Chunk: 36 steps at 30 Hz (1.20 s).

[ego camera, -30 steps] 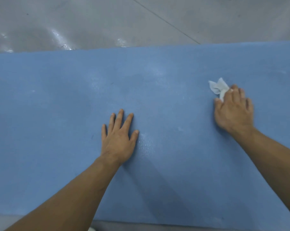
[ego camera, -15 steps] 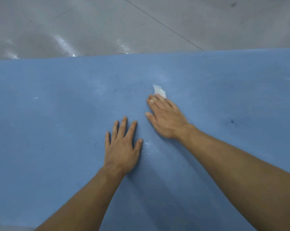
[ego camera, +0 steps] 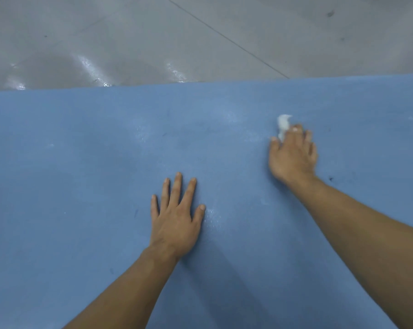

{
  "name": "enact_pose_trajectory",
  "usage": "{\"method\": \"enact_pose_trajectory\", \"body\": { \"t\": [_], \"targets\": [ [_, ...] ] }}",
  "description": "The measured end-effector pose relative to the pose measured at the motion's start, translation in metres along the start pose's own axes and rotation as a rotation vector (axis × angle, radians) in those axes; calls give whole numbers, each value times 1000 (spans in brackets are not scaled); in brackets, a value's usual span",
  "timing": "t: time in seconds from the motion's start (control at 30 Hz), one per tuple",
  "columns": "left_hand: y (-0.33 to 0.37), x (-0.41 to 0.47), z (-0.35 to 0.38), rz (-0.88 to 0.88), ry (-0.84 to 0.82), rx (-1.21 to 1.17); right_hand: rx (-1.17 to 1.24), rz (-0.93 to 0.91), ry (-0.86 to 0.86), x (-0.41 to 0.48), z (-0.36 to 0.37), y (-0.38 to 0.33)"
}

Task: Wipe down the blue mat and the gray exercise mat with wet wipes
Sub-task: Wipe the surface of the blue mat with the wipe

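Blue foam fills the near view: the blue mat (ego camera: 82, 174) lies flat and runs out of frame left, right and below. It looks soft and light, likely to creep under a stroke, so a flat palm suits it better than a pinch. The left hand (ego camera: 177, 219) rests on it, fingers straight and spread. Farther out to the right, the right hand (ego camera: 293, 157) presses a bunched wet wipe (ego camera: 283, 124) to the mat, gripping it with bent fingers. The thin, limp wipe pokes out past the fingertips, blurred. Beyond, the mat's straight far edge meets the grey floor (ego camera: 200, 32). Bare mat on both sides leaves sweeping room. The gray exercise mat does not show.
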State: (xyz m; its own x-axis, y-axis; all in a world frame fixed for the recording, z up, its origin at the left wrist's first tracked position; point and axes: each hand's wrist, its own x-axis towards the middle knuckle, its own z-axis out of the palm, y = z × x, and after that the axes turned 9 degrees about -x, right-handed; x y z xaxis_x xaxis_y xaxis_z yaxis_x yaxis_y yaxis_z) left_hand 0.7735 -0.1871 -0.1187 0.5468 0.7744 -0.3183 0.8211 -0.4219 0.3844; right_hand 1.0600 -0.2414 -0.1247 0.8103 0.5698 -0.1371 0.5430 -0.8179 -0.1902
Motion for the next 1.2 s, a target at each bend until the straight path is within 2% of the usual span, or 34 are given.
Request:
{"method": "enact_pose_trajectory", "body": {
  "t": [0.13, 0.23, 0.3, 0.37, 0.57, 0.7, 0.77, 0.83, 0.9, 1.0, 1.07, 1.1, 1.2],
  "targets": [
    [4, 0, -1, -18, 14, -25, -53, -518, -175, -27, 8, -76],
    [7, 0, -4, -30, -2, -26, -177, -711, -181, -43, 10, -84],
    [10, 0, -3, -16, -8, -27, -251, -716, -99, -41, 9, -63],
    [15, 2, -1, 1, 5, -36, -271, -642, -30, -29, 11, -32],
    [33, 17, 7, -14, 38, -19, -278, -71, 111, 11, -7, 98],
    [50, 31, 15, 36, 71, -24, -207, 195, 139, 14, -21, 165],
    [63, 40, 17, 80, 70, -20, -168, 190, 140, 16, -22, 171],
    [77, 49, 21, 116, 63, -10, -143, 98, 84, 13, -22, 158],
    [93, 58, 25, 128, 55, -5, -129, -50, 13, 6, -21, 133],
    [111, 74, 29, 156, 43, 8, -132, -375, -60, -8, -18, 85],
    [120, 84, 29, 188, 40, 31, -152, -509, -73, -14, -10, 62],
    [123, 89, 29, 195, 35, 43, -167, -513, -56, -11, -8, 57],
    [132, 102, 29, 205, 22, 60, -206, -365, -23, 12, -11, 73]
  ]
}}
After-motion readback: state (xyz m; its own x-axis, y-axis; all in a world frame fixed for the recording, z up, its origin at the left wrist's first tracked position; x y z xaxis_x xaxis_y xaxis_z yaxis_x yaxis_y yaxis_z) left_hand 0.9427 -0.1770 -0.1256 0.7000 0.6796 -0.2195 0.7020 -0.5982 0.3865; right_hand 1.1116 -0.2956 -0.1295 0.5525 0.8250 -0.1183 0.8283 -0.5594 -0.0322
